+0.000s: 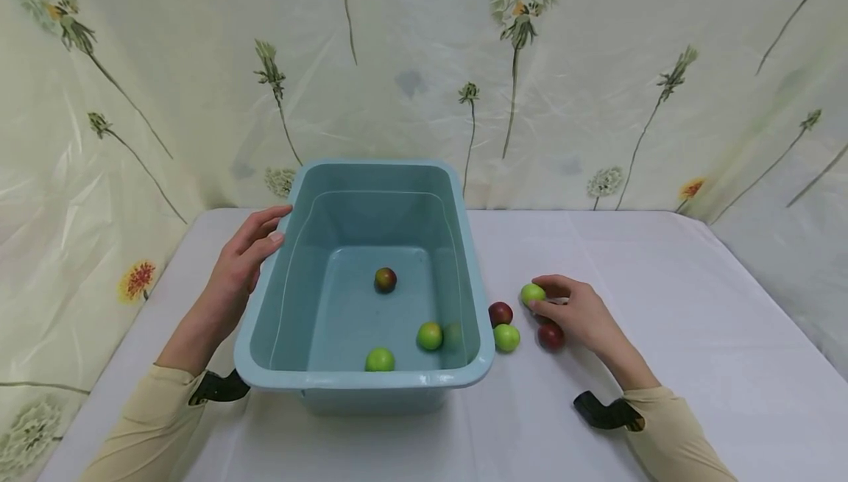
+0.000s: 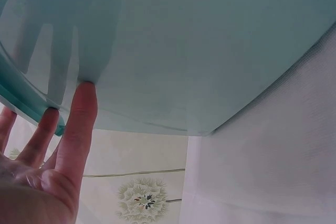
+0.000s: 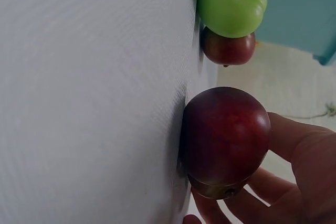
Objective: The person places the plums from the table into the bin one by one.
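Observation:
My left hand (image 1: 237, 268) rests against the left side of a blue plastic tub (image 1: 358, 379). Its fingers (image 2: 79, 135) are fairly straight and touch the outer wall and rim in the left wrist view. Beyond the tub's right side, my right hand (image 1: 578, 313) pinches a green plum (image 1: 533, 294) between thumb and fingers, low over the table. A dark red plum (image 1: 551, 336) lies just under that hand and covers most of the held fruit in the right wrist view. Another green plum (image 1: 506, 338) and a red plum (image 1: 500, 313) lie close to the tub.
Inside the tub are a reddish-green plum (image 1: 386, 280) and two green ones, one near the front (image 1: 380, 360), one by the right wall (image 1: 430, 336). A white cloth (image 1: 636, 268) covers the table. Behind hangs a flower-printed sheet (image 1: 411, 48).

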A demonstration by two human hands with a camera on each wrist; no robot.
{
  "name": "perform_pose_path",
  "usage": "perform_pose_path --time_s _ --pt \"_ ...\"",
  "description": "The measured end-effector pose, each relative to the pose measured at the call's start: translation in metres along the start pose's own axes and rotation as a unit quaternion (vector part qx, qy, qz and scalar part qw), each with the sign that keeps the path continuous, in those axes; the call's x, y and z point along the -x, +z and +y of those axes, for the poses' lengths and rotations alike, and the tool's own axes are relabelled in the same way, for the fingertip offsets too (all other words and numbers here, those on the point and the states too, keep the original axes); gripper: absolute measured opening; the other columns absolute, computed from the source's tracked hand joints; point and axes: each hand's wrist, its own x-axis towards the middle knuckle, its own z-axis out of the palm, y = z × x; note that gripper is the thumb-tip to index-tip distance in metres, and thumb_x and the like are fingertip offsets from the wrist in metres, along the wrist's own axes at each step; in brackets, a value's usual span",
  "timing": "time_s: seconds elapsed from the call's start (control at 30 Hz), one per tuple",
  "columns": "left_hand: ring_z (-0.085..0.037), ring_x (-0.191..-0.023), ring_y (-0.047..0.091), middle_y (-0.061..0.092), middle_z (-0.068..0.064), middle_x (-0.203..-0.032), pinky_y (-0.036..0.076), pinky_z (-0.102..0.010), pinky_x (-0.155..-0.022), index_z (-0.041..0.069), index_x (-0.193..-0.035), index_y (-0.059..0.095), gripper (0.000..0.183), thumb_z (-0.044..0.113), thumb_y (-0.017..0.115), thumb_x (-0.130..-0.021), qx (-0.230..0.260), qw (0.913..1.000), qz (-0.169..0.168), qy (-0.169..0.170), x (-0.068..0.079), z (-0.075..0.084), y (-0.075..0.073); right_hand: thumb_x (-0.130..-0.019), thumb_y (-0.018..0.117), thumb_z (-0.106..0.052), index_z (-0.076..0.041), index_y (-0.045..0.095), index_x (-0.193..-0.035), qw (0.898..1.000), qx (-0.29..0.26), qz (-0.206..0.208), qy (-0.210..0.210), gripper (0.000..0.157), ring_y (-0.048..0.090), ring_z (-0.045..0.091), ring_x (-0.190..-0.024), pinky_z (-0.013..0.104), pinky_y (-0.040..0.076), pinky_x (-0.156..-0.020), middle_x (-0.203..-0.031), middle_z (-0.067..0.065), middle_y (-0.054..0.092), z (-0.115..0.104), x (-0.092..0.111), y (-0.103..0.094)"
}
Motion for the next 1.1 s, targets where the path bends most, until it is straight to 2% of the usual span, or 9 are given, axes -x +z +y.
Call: perform_pose_path --time_s 0.23,0.43,0.7,0.93,1.1 --pt "-0.023 -0.126 0.042 0.04 -0.005 -0.147 0.035 -0.043 -0.097 0.026 -0.146 0.043 0.044 0.036 0.045 -0.104 -0.002 1.0 0.001 0.0 0.0 0.0 -0.001 -0.092 0.07 -0.022 -0.001 0.058 -0.131 1.0 -0.012 0.008 -0.007 0.046 0.057 0.034 -0.11 0.045 0.046 -0.088 -0.12 0.019 0.063 -0.001 -0.001 -0.002" --pt "-0.023 -0.124 0.044 0.04 -0.004 -0.146 0.043 -0.036 -0.092 0.027 -0.146 0.043 0.043 0.037 0.045 -0.104 -0.001 1.0 0.0 -0.002 0.001 0.0 -0.001 -0.092 0.069 -0.027 -0.002 0.057 -0.132 1.0 -0.015 0.01 0.004 0.049 0.057 0.034 -0.11 0.04 0.048 -0.084 -0.123 0.019 0.062 -0.003 -0.001 -0.003" --pt "-0.023 -0.123 0.044 0.039 -0.004 -0.147 0.042 -0.036 -0.092 0.027 -0.146 0.044 0.043 0.036 0.046 -0.104 0.008 1.0 -0.002 -0.003 0.0 -0.001 -0.001 -0.094 0.067 -0.027 -0.002 0.056 -0.134 1.0 -0.023 0.02 0.004 0.048 0.055 0.036 -0.111 0.046 0.048 -0.088 -0.127 0.021 0.059 -0.005 0.002 -0.003" --pt "-0.023 -0.124 0.044 0.039 -0.004 -0.147 0.042 -0.037 -0.092 0.026 -0.146 0.044 0.043 0.036 0.046 -0.104 0.004 1.0 -0.003 -0.003 0.0 0.0 -0.001 -0.094 0.066 -0.033 -0.006 0.056 -0.135 0.999 -0.034 0.038 0.002 0.049 0.057 0.035 -0.106 0.038 0.05 -0.078 -0.126 0.02 0.06 -0.014 0.006 -0.006" --pt "-0.023 -0.124 0.044 0.039 -0.004 -0.147 0.042 -0.035 -0.093 0.026 -0.146 0.044 0.043 0.036 0.046 -0.104 0.008 1.0 -0.004 -0.001 -0.001 -0.001 -0.001 -0.095 0.066 -0.033 -0.005 0.057 -0.133 0.998 -0.033 0.05 -0.014 0.048 0.054 0.033 -0.115 0.047 0.044 -0.092 -0.125 0.018 0.062 -0.018 0.007 -0.005"
